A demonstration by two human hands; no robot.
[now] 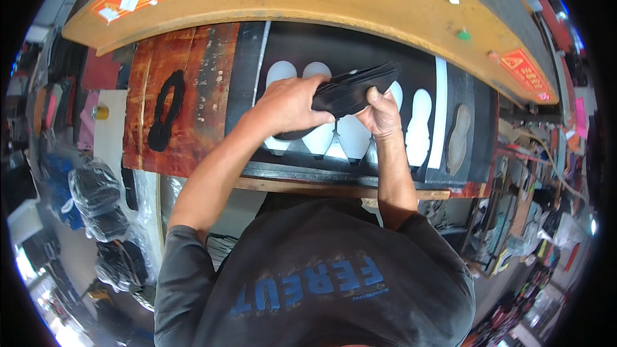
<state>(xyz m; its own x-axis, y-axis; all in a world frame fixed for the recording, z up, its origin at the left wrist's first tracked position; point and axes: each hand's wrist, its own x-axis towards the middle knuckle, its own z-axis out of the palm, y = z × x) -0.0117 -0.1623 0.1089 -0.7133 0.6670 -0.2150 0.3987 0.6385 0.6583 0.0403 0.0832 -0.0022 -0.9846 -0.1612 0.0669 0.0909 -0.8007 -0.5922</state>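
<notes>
Both hands grip a thick stack of thin black shoe pieces, held tilted above the black work surface. My left hand closes on its left end. At the right end, my right hand has its thumb pressed on top and its fingers curled beneath. Below lie several white sole-shaped pieces in a row, some partly hidden by my hands and the stack. A dark piece shows under my left hand, its shape mostly covered.
A yellow machine beam with warning labels spans the far side. On the reddish board at left lies a black sole-shaped ring; a grey sole-shaped piece lies at right, beyond a white strip. Plastic-wrapped bundles stand at lower left.
</notes>
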